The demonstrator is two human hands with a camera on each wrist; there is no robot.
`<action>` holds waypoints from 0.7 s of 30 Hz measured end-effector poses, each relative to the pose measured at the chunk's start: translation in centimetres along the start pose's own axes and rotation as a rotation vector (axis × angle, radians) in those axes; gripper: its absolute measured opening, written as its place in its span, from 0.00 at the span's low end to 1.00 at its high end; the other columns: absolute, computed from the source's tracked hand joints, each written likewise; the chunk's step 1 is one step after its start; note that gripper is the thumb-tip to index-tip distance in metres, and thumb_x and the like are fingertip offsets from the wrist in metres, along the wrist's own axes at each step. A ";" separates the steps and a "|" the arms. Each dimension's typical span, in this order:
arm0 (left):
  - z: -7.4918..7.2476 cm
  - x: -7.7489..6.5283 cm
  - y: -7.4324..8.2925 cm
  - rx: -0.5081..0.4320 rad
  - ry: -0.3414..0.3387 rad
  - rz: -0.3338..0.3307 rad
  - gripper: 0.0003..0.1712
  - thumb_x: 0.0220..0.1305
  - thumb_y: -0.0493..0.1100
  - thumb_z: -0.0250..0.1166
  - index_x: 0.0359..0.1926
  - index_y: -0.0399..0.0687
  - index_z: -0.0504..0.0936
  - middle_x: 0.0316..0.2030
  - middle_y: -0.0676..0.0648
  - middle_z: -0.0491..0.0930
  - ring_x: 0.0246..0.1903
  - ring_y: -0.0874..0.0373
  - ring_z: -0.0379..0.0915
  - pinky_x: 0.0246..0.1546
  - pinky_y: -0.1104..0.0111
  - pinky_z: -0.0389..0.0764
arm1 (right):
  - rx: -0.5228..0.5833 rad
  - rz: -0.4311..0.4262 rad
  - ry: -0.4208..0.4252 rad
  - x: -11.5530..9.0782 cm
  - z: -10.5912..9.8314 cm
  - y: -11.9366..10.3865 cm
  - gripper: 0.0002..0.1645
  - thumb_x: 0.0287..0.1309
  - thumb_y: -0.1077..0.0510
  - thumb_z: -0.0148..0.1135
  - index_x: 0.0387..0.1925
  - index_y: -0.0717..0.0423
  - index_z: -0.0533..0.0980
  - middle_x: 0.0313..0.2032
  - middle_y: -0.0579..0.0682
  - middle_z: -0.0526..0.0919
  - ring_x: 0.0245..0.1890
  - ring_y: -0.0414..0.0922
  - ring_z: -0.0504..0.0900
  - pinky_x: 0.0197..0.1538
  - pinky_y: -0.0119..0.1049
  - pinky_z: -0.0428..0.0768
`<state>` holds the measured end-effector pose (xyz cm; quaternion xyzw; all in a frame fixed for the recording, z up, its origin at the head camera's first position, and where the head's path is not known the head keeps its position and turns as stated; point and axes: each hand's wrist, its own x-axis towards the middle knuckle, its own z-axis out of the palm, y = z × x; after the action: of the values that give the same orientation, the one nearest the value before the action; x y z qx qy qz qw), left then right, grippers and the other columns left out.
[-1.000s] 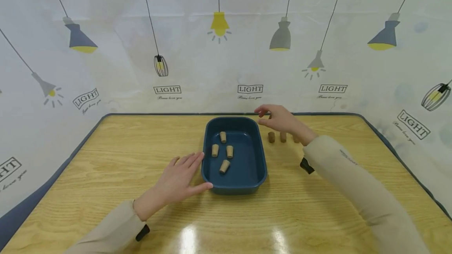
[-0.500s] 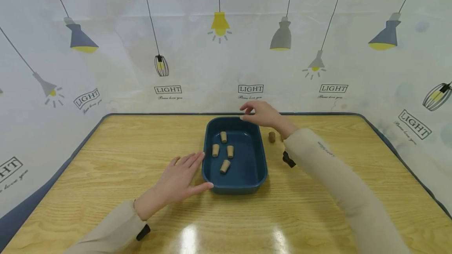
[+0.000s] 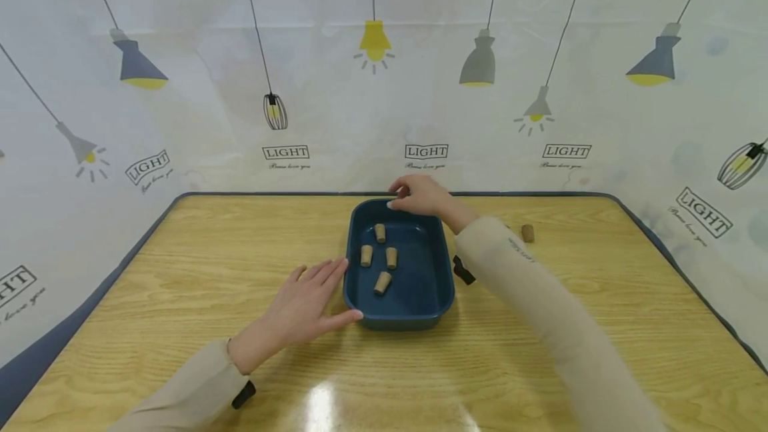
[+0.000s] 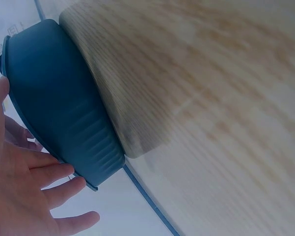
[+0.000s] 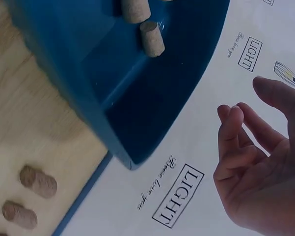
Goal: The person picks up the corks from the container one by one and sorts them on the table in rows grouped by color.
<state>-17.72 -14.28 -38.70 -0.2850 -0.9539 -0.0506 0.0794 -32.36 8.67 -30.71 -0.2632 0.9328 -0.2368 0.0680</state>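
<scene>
A deep blue tray (image 3: 399,321) stands on the wooden table, with several tapered corks (image 3: 391,258) lying in its left half. My left hand (image 3: 300,305) lies along the tray's left side, fingers extended and touching the rim; in the left wrist view, the fingers (image 4: 54,179) spread beside the tray wall (image 4: 59,93). Over the tray's far end hovers my right hand (image 3: 422,195), its fingers loosely bent. In the right wrist view, the thumb of this hand (image 5: 260,167) is apart from the fingers, and I see nothing between them.
To the tray's right, a darker cork (image 3: 527,233) stands on the table (image 3: 240,232); the right sleeve (image 3: 522,279) hides others. The right wrist view shows several standing corks (image 5: 38,182). A lamp-printed backdrop (image 3: 336,99) rises behind the table's far edge.
My right hand has moved left from beside the standing corks to over the tray's far end. The left hand, the tray and the corks inside have stayed put.
</scene>
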 end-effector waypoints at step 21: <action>0.0 0.1 0.1 -0.014 -0.015 -0.007 0.53 0.51 0.77 0.38 0.65 0.42 0.57 0.62 0.44 0.58 0.59 0.49 0.54 0.53 0.48 0.55 | 0.206 0.137 -0.125 1.7 3.8 0.0 0.25 0.53 0.58 0.60 0.53 0.61 0.70 0.41 0.56 0.77 0.32 0.50 0.78 0.37 0.37 0.74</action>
<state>-17.74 -14.17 -38.64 -0.2824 -0.9551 -0.0554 0.0702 -32.81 6.25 -34.06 -0.2047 0.9132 -0.3093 0.1687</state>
